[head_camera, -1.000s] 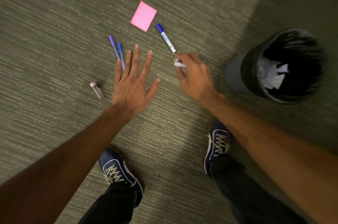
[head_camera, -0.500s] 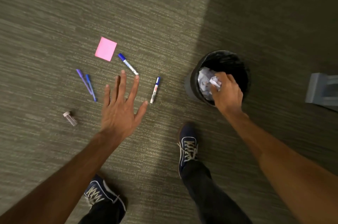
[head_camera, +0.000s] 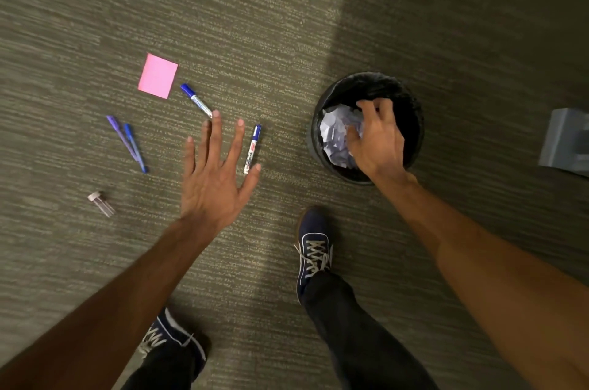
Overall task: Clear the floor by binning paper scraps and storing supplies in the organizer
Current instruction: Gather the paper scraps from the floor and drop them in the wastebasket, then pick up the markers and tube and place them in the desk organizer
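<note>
My right hand (head_camera: pixel 377 138) hovers over the black bin (head_camera: pixel 416 122) with fingers spread and nothing in them; crumpled white paper scraps (head_camera: pixel 334 138) lie inside the bin below it. My left hand (head_camera: pixel 213 179) is held flat and open above the carpet. Just right of its fingers lies a white marker with a blue cap (head_camera: pixel 252 149). A second blue-capped marker (head_camera: pixel 196 100) lies beyond the fingertips, next to a pink sticky-note pad (head_camera: pixel 158 75). A purple pen (head_camera: pixel 120 136) and a blue pen (head_camera: pixel 136 149) lie side by side at the left, and a small clear vial (head_camera: pixel 101 204) sits nearer me.
A grey organizer (head_camera: pixel 565 142) stands on the carpet at the right edge, partly cut off. My two dark blue shoes (head_camera: pixel 312 249) (head_camera: pixel 172 338) stand on the carpet below the hands. The right half of the floor is in shadow.
My right hand carried a paper scrap from the floor over to the bin and its fingers have spread above the bin. The view swung right; my left hand stayed open.
</note>
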A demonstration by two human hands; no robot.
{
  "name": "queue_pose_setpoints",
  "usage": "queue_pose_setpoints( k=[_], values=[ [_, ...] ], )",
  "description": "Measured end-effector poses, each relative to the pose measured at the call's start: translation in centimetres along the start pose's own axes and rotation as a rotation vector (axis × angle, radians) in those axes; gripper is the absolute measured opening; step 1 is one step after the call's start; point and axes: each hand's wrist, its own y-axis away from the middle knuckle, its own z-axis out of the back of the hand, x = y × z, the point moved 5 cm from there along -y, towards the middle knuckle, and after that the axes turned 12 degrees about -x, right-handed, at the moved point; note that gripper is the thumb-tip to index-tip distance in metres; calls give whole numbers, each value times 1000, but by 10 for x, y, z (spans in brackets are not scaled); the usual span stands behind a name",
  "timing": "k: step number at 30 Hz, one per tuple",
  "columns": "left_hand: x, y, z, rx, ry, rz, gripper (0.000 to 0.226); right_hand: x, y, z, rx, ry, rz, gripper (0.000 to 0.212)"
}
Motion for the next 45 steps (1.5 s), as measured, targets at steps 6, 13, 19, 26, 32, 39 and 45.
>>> queue_pose_setpoints(
  k=[6, 13, 19, 26, 32, 39, 45],
  values=[
    [5, 4, 8, 9, 16, 48, 76, 47, 10, 36, -170, -275, 212, 35],
    [37, 25, 19, -33, 37, 116, 75, 120, 40, 17, -14, -436, 372, 26],
    [77, 24, -16, -9, 139, 156, 78, 148, 52, -62, 229, -347, 264, 28],
    [115, -25, -105, 82, 337, 375, 84, 139, 49, -181, 345, -341, -60, 33],
    [150, -86, -169, 6, 686, 916, 95, 134, 37, -254, 257, -395, -242, 50],
    [165, -136, -200, -117, 490, 939, 77, 131, 31, -296, 293, -327, -268, 68],
    [175, -141, -201, -144, 488, 970, 46, 126, 25, -295, 284, -409, -274, 63]
  ],
)
